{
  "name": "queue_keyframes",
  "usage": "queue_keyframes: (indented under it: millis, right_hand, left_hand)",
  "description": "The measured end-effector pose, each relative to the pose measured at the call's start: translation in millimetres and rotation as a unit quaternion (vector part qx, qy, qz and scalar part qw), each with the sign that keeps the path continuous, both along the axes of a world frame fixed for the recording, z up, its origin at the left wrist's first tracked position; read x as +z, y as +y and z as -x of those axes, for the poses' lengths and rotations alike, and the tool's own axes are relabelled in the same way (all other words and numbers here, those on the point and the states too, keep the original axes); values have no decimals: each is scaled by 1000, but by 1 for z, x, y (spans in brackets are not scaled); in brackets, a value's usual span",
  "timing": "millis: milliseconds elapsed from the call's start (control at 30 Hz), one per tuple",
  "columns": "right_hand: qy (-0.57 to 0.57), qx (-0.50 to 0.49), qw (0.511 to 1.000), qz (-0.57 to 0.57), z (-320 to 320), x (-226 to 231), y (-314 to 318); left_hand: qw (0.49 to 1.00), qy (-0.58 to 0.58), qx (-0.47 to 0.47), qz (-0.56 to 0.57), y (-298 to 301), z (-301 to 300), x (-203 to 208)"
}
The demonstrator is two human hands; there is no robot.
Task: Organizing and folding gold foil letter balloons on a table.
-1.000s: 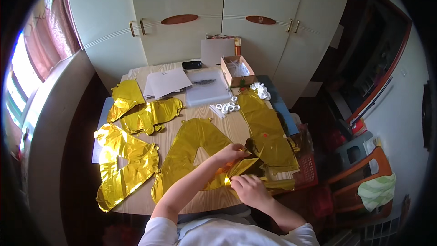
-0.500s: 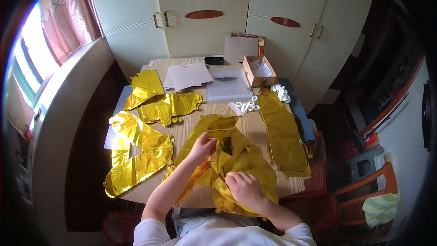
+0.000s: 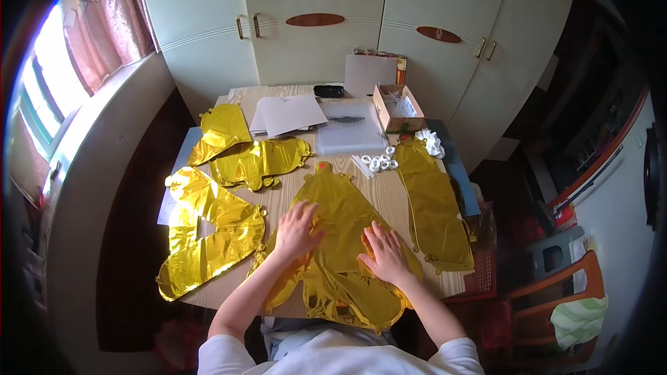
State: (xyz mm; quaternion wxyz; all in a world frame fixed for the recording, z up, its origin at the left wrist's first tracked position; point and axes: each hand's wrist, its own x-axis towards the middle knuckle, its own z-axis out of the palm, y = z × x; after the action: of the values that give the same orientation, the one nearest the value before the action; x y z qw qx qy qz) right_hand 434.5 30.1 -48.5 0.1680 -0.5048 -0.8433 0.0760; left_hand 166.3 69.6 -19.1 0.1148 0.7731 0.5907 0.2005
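A deflated gold foil balloon (image 3: 340,212) lies spread over the middle of the table, narrow at its far end and wide towards me. A small red spot marks its far tip. Flat on its left part rests my left hand (image 3: 297,230), fingers stretched out. My right hand (image 3: 386,253) is open too, lying on the right edge of the same balloon. The near part of the foil is creased and shiny, and it hangs at the table's front edge.
More flat gold foil balloons lie left (image 3: 215,226), far left (image 3: 258,160) and right (image 3: 434,201). Behind are white rings (image 3: 376,163), white sticks (image 3: 362,167), paper sheets (image 3: 292,112), clear plastic bags (image 3: 347,140) and an open box (image 3: 399,107). A wooden chair (image 3: 556,298) stands right.
The balloon was bunched up, its far end folded towards me; now it lies flatter, with its tip laid out away from me. Both hands have let go of the foil and opened onto it.
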Motion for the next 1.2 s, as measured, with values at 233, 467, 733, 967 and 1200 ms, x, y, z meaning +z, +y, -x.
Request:
queue_keyframes:
  millis: [233,467,733,967,1200]
  right_hand:
    - [-21,13,999,29,7,-1,28]
    - [9,34,999,22,2,-3,42]
    - [-19,47,998,29,-2,4,37]
    - [-33,60,997,20,-4,5,33]
    - [-25,63,998,12,-2,8,33]
  left_hand:
    - [991,124,-46,19,0,9,-10]
    - [990,137,-31,30,12,7,-8]
    - [990,138,-28,22,17,4,-10]
    - [990,135,-24,12,9,2,-12]
    - [992,125,-29,7,10,6,-13]
